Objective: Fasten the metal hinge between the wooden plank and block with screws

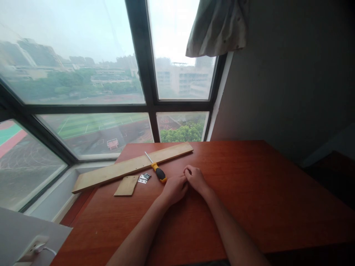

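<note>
On the tabletop, my left hand (174, 189) and my right hand (196, 180) rest together with curled fingers, their fingertips touching. No object shows in either one. Just left of my left hand lies a screwdriver (159, 172) with a yellow and black handle, its shaft resting across a long wooden board (111, 173). Beside the board are a small square wooden piece (127, 186) with holes near one edge, a white metal hinge or plate (142, 179), and several dark screws (147, 176) lying on and next to it.
The reddish-brown wooden table (249, 192) stretches away to the right. The long board sticks out past its left edge. Behind it are dark-framed windows (151, 107), a curtain (219, 29) and a grey wall. At lower left, a plug sits in a wall socket (36, 247).
</note>
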### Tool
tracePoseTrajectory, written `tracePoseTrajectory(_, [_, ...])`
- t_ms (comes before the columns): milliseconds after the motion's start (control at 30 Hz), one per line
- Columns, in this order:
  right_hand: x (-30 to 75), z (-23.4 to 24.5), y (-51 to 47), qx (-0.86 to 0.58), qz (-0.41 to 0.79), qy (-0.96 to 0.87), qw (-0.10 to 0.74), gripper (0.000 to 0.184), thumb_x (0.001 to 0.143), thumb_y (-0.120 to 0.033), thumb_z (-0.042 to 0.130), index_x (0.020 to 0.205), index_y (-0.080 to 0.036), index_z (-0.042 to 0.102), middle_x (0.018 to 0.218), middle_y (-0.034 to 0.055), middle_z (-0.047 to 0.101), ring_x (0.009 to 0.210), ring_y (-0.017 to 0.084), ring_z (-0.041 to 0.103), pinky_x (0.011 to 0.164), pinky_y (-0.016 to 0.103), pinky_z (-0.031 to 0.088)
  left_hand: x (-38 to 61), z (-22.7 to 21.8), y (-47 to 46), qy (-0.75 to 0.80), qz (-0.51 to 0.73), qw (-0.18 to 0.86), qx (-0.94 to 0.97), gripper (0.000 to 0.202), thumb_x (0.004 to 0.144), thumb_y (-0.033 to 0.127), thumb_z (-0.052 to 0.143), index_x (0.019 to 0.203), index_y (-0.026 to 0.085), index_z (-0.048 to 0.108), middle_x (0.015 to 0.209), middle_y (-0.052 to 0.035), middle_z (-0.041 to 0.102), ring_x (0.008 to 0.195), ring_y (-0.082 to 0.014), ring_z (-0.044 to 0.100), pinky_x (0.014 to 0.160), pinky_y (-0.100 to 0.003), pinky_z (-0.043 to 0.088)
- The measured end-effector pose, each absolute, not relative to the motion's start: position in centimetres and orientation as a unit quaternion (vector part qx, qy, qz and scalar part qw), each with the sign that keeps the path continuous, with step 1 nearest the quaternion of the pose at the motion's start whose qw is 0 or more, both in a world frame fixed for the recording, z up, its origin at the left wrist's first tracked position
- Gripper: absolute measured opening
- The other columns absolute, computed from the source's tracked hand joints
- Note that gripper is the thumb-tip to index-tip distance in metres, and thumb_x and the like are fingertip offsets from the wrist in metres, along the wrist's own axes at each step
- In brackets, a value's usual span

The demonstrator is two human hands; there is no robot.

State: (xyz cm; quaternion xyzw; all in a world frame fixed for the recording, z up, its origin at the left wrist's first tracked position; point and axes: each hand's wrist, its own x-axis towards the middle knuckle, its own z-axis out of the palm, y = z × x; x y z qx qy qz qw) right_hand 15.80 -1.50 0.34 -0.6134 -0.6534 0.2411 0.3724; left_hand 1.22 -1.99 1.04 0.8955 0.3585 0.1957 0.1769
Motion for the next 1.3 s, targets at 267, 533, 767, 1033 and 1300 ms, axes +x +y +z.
tracePoseTrajectory(267, [15.81, 0.31, -1.48, -0.611, 0.244, -0.654, 0.374, 0.022, 0.084, -0.018, 0.046, 0.075, -0.022, 0.065, 0.076, 0.0025, 0.070, 0.075, 0.017, 0.063, 0.071, 0.024, 0.044, 1.19, 1.02, -2.04, 0.356, 0.198, 0.182, 0.895, 0.020, 0.087, 0.017, 0.048, 0.096, 0.018, 0.066, 0.103, -0.0085, 0.071, 0.091, -0.0217, 0.067, 0.078, -0.029, 0.050])
tracePoseTrajectory(533, [15.80, 0.38, -1.56, -0.608, 0.246, -0.655, 0.376, 0.021, 0.084, -0.018, 0.046, 0.075, -0.021, 0.064, 0.076, 0.0031, 0.070, 0.075, 0.016, 0.063, 0.071, 0.023, 0.044, 1.25, 0.83, -1.94, 0.359, 0.195, 0.179, 0.895, 0.019, 0.086, 0.016, 0.048, 0.094, 0.017, 0.066, 0.101, -0.0090, 0.071, 0.090, -0.0226, 0.067, 0.078, -0.030, 0.050])
tracePoseTrajectory(767, [15.92, 0.15, -1.46, -0.608, 0.244, -0.655, 0.377, 0.021, 0.084, -0.018, 0.046, 0.075, -0.021, 0.064, 0.075, 0.0031, 0.070, 0.075, 0.017, 0.063, 0.071, 0.024, 0.043, 1.27, 0.90, -2.03, 0.364, 0.189, 0.173, 0.896, 0.018, 0.086, 0.018, 0.048, 0.094, 0.017, 0.065, 0.101, -0.0085, 0.071, 0.091, -0.0228, 0.067, 0.078, -0.030, 0.050])
tracePoseTrajectory(1033, [15.96, 0.09, -1.41, -0.607, 0.247, -0.655, 0.376, 0.021, 0.083, -0.018, 0.045, 0.075, -0.021, 0.064, 0.076, 0.0034, 0.070, 0.075, 0.017, 0.063, 0.072, 0.025, 0.043, 1.28, 0.80, -2.02, 0.365, 0.185, 0.170, 0.896, 0.019, 0.087, 0.019, 0.048, 0.095, 0.017, 0.065, 0.103, -0.0094, 0.071, 0.093, -0.0237, 0.067, 0.080, -0.031, 0.050])
tracePoseTrajectory(1300, [15.92, 0.16, -1.49, -0.606, 0.245, -0.656, 0.377, 0.020, 0.084, -0.019, 0.045, 0.075, -0.022, 0.063, 0.077, 0.0032, 0.070, 0.075, 0.017, 0.063, 0.072, 0.025, 0.043, 1.25, 0.68, -1.96, 0.364, 0.185, 0.169, 0.897, 0.018, 0.086, 0.018, 0.049, 0.094, 0.017, 0.065, 0.102, -0.0093, 0.071, 0.093, -0.0236, 0.067, 0.079, -0.031, 0.050])
